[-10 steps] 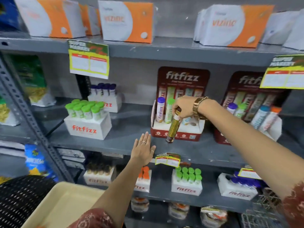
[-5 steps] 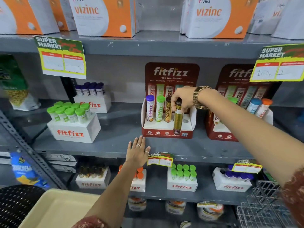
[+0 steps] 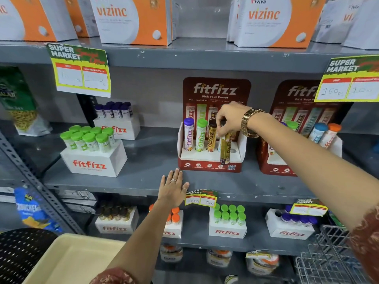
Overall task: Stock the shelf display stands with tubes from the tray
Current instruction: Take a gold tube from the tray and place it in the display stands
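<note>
My right hand (image 3: 230, 118) pinches the dark cap of a gold tube (image 3: 225, 148), held upright over the front row of the red fitfizz display stand (image 3: 209, 166). The stand's back row holds a purple-capped tube (image 3: 188, 134), a green-capped tube (image 3: 201, 135) and a gold tube with a dark cap (image 3: 211, 138). An open round hole (image 3: 233, 151) shows to the right of the held tube. My left hand (image 3: 173, 188) lies flat and open on the grey shelf edge below the stand. The cream tray (image 3: 69, 261) sits at the bottom left; I see no tubes in its visible part.
A second red display stand (image 3: 276, 167) with blue and orange-capped tubes stands to the right. White fitfizz boxes (image 3: 93, 160) of green and purple tubes sit left. Orange vizinc cartons (image 3: 133, 19) fill the shelf above. A wire basket (image 3: 332, 257) is at the lower right, a black mesh surface (image 3: 18, 253) at the lower left.
My right hand has brought the gold tube from a tilt in front of the stand to upright over its front row. The left hand stayed on the shelf edge.
</note>
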Tool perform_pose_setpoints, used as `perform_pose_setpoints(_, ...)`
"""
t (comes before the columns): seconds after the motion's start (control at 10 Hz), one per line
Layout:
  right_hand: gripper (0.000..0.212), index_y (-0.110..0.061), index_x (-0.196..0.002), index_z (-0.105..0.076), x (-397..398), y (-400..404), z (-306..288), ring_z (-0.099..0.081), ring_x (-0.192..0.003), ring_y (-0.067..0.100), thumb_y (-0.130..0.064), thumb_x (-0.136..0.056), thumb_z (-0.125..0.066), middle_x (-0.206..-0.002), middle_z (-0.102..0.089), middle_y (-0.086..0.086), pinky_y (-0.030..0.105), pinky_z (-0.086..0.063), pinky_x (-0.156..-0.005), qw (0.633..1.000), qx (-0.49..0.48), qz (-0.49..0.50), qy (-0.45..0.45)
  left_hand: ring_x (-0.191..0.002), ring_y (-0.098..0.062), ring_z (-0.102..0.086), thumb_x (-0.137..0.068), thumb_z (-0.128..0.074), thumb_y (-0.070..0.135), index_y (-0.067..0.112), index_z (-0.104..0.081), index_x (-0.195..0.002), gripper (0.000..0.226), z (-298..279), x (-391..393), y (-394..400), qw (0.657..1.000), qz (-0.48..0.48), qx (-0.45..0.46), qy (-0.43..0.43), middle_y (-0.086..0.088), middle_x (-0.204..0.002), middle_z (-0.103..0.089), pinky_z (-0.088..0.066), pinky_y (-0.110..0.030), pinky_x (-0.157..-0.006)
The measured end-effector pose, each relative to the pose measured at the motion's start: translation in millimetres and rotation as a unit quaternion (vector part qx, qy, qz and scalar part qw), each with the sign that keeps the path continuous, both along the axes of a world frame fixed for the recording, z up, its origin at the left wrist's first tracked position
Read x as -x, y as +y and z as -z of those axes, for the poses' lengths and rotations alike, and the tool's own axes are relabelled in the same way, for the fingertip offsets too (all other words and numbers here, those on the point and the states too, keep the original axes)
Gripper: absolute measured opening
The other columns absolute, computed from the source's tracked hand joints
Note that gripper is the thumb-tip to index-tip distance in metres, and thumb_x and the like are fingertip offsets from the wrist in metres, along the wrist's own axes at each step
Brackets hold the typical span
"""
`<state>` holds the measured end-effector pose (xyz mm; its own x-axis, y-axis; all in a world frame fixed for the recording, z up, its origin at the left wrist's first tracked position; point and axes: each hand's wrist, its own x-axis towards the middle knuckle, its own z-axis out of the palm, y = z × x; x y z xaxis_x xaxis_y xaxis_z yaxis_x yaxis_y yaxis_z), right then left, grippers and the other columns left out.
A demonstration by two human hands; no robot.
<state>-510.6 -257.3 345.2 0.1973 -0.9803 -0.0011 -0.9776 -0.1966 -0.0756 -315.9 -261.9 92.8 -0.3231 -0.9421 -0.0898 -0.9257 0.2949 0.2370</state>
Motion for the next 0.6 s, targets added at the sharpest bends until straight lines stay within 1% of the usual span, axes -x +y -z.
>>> perform_pose_setpoints(0.1,0.012,-0.015,-0.067,-0.073,2.9,-0.2,-1.4,-0.05,-0.077,0.013,-0.025,-0.066,-0.08,-0.066,-0.061,-0.007,0.028,-0.048,-0.062,1.0,-0.001,0.016,-0.022,-0.145,-0.024,0.004,-0.099,-0.015,0.044,0.014,0.001,-0.147,0.059,1.2,0.4,-0.4,1.0,-0.001,0.004,0.001,-0.004,-0.159,0.002,0.005,-0.042,-0.117)
perform_pose_setpoints(0.2,0.016,-0.013,-0.074,-0.075,5.0,0.7,-3.1,-0.05,-0.082,0.012,-0.023,-0.064,-0.082,-0.081,-0.07,0.002,0.032,-0.05,-0.072,0.998,-0.017,0.035,-0.041,-0.145,-0.024,0.004,-0.099,-0.015,0.044,0.015,0.001,-0.147,0.059,2.1,0.4,-0.8,1.0,-0.001,0.006,0.004,-0.004,-0.159,0.002,0.005,-0.042,-0.117)
perform_pose_setpoints(0.3,0.029,-0.014,-0.087,-0.075,7.4,3.9,-6.5,-0.049,-0.057,0.007,-0.018,-0.061,-0.086,-0.082,-0.063,-0.001,0.018,-0.041,-0.045,0.995,-0.056,0.067,-0.04,-0.145,-0.024,0.004,-0.099,-0.015,0.045,0.015,0.001,-0.147,0.059,3.1,-0.3,-1.2,1.0,-0.003,0.002,0.008,-0.004,-0.159,0.002,0.006,-0.042,-0.116)
perform_pose_setpoints(0.4,0.034,-0.015,-0.092,-0.073,9.4,4.1,-7.0,-0.048,-0.055,0.006,-0.015,-0.06,-0.086,-0.082,-0.059,-0.003,0.017,-0.036,-0.039,0.995,-0.067,0.074,-0.027,-0.145,-0.024,0.005,-0.099,-0.015,0.045,0.015,0.001,-0.147,0.059,3.3,0.0,-1.5,1.0,-0.002,0.0,0.008,-0.004,-0.159,0.001,0.006,-0.042,-0.116)
perform_pose_setpoints(0.5,0.035,-0.014,-0.091,-0.072,12.3,2.4,-2.7,-0.051,-0.076,0.016,-0.02,-0.06,-0.087,-0.096,-0.059,0.005,0.019,-0.036,-0.047,0.995,-0.051,0.085,-0.015,-0.145,-0.024,0.004,-0.099,-0.014,0.045,0.015,0.001,-0.147,0.059,1.6,0.6,-1.4,1.0,-0.003,-0.005,0.012,-0.004,-0.159,0.002,0.007,-0.042,-0.116)
perform_pose_setpoints(0.6,0.037,-0.011,-0.092,-0.071,16.2,1.3,1.6,-0.049,-0.091,0.021,-0.026,-0.061,-0.085,-0.104,-0.06,0.009,0.019,-0.032,-0.051,0.995,-0.035,0.096,-0.011,-0.146,-0.022,0.003,-0.099,-0.013,0.044,0.015,-0.001,-0.147,0.057,-1.7,-0.4,0.6,0.999,0.002,-0.012,0.031,-0.003,-0.159,0.0,0.008,-0.042,-0.116)
